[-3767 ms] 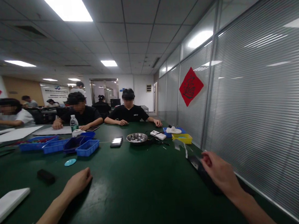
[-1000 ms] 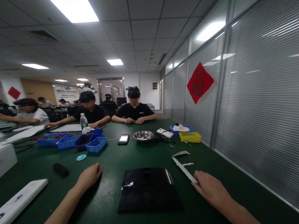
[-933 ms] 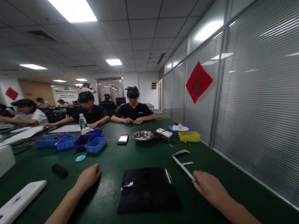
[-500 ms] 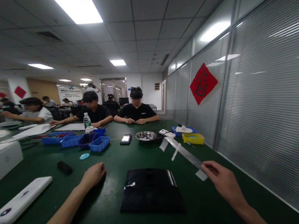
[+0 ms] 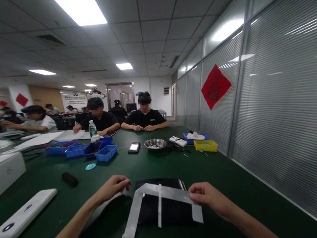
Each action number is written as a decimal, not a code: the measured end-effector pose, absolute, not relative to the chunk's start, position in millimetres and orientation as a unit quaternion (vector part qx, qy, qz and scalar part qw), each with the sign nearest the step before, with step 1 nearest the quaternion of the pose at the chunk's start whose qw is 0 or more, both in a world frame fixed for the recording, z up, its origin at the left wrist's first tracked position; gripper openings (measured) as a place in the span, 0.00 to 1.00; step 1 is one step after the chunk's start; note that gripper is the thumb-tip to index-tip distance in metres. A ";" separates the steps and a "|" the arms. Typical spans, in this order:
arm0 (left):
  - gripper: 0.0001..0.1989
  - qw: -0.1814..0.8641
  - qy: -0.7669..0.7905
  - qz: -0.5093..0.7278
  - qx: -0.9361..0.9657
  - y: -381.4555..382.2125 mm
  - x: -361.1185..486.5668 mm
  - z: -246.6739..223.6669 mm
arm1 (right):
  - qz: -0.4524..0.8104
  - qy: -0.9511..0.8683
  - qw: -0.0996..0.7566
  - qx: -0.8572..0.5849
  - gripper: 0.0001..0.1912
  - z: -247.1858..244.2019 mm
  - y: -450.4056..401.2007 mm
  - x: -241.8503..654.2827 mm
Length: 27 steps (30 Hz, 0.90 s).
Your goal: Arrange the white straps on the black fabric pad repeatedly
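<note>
A pale, flat, bendable strip (image 5: 168, 191) with several branches hangs over a black, glossy, sheet-like object (image 5: 175, 211) on the green table. My right hand (image 5: 208, 196) pinches the strip near its right end, between thumb and fingers. One long branch drops on the left to a folded end, a thin one hangs in the middle, and a short tab sits below my fingers. My left hand (image 5: 116, 186) is beside the strip's upper left bend, fingers apart, holding nothing. The strip covers part of the black object.
On the left lie a white device (image 5: 24, 216), a black cylindrical item (image 5: 69, 179) and a white box (image 5: 5, 178). Farther back are blue trays (image 5: 106, 154), a metal bowl (image 5: 155, 144), a phone (image 5: 134, 147) and a yellow tray (image 5: 206, 146). People sit across the table.
My right hand has brought the strip leftward and nearer, from beyond the black object to over it. My left hand has moved right towards the strip, and its fingers have opened from a curl.
</note>
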<state>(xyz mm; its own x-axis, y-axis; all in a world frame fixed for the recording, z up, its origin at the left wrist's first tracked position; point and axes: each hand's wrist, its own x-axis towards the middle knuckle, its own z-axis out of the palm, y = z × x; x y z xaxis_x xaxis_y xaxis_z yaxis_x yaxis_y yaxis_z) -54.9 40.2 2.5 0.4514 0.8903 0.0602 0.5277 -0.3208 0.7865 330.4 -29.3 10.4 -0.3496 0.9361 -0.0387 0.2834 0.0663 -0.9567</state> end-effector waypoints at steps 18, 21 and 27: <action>0.24 0.414 0.403 0.169 0.798 14.8 -18.0 -1.8 | 0.405 -0.700 0.264 -0.525 0.16 2.1 -30.8 322.5; 0.23 0.384 0.414 0.150 0.811 12.9 -16.9 -1.8 | 0.379 -0.708 0.260 -0.536 0.16 -0.8 -30.0 321.3; 0.21 0.327 0.431 0.124 0.832 10.0 -14.3 0.1 | 0.324 -0.721 0.255 -0.557 0.14 -3.7 -31.5 319.0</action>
<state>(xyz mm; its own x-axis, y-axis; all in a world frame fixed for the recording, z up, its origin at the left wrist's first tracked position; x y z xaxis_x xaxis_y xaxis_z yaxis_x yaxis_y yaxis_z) -14.3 10.0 0.1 0.5969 0.7987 -0.0759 0.6365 -0.4137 0.6509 319.0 -31.5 -3.7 -0.2494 0.9684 0.0077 0.6376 0.1702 -0.7513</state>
